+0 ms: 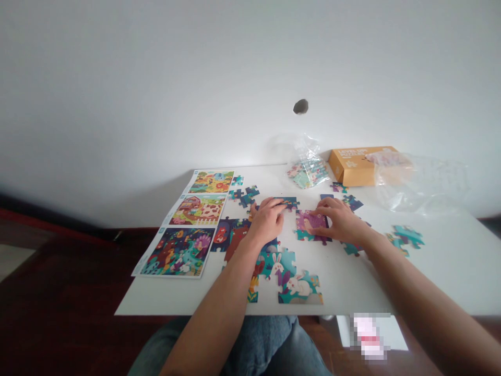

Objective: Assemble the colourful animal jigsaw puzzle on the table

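Head view: a white table (430, 271) seen from above, with both forearms reaching over it.
Left hand: the left hand (267, 219) lies palm down, unclenched, its fingertips laid on a teal puzzle piece (288, 202); it seems to press the piece flat rather than pinch it.
Right hand: the right hand (340, 220) is also spread flat, its fingers resting on the right edge of a purple puzzle section (310, 225), apparently to steady it against sliding.
Between the hands: the purple section sits there, with the teal piece just beyond it at the left fingertips.
Nearer than the hands: a joined rabbit section (291, 277) lies toward the body, picture side up.
Outside the left hand: a dark joined section (230, 235), then a reference sheet (188, 224) with three pictures, laid flat where it is easy to read.
Beyond the hands: loose pieces (246, 196), a plastic bag of pieces (307, 171) and an orange box (358, 166), set back near the wall.
Outside the right hand: more teal pieces (405, 237) and an empty-looking clear bag (420, 183).
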`<state>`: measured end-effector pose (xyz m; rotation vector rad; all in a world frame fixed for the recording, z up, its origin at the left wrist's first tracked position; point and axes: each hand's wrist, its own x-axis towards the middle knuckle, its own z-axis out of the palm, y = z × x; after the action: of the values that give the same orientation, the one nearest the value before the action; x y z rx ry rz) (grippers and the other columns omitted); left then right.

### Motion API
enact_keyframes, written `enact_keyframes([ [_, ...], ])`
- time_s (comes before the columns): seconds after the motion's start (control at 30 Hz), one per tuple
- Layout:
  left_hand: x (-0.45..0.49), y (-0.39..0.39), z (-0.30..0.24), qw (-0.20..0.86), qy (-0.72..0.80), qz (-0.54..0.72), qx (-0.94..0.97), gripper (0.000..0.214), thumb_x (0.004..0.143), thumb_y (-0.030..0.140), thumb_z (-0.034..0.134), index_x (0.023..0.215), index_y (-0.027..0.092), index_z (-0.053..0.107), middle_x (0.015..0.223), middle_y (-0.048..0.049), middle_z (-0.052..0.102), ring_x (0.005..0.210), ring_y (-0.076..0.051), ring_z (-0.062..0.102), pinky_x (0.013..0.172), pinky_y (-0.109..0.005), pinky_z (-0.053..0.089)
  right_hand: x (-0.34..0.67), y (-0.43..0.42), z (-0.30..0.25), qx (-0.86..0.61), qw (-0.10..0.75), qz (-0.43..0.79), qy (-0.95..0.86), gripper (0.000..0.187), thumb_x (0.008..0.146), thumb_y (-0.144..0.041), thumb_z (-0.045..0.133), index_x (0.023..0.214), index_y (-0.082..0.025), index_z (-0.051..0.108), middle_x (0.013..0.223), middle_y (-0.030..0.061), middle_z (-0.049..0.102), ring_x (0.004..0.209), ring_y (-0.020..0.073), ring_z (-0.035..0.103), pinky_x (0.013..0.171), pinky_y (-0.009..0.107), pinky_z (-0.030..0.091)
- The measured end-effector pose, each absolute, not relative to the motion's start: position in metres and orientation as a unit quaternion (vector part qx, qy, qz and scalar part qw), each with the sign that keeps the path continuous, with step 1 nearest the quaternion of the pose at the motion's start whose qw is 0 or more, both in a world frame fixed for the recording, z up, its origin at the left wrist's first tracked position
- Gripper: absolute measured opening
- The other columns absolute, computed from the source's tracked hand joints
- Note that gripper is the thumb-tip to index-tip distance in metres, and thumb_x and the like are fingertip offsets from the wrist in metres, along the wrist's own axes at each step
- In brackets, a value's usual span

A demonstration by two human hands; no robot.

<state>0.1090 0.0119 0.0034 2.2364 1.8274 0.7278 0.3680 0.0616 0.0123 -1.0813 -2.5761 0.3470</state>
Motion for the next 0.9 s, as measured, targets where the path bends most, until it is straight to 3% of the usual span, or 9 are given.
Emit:
enact_keyframes([
  [0.9,0.1111,0.0103,0.0054,0.09,0.612,0.207,0.758,0.041,0.092,0.016,0.051,0.129,0.028,0.064,0.145,-0.0045,0.057,0.139,-0.027,0.044,0.123,-0.065,0.018,0.369,0.0638,0.01,-0.365,0.174,0.109,-0.908,0.049,0.081,-0.064,0.07,0.112,-0.026,0.075,0.11,0.012,0.062,0.099,0.0283,0.061,0.094,0.049,0.047],
])
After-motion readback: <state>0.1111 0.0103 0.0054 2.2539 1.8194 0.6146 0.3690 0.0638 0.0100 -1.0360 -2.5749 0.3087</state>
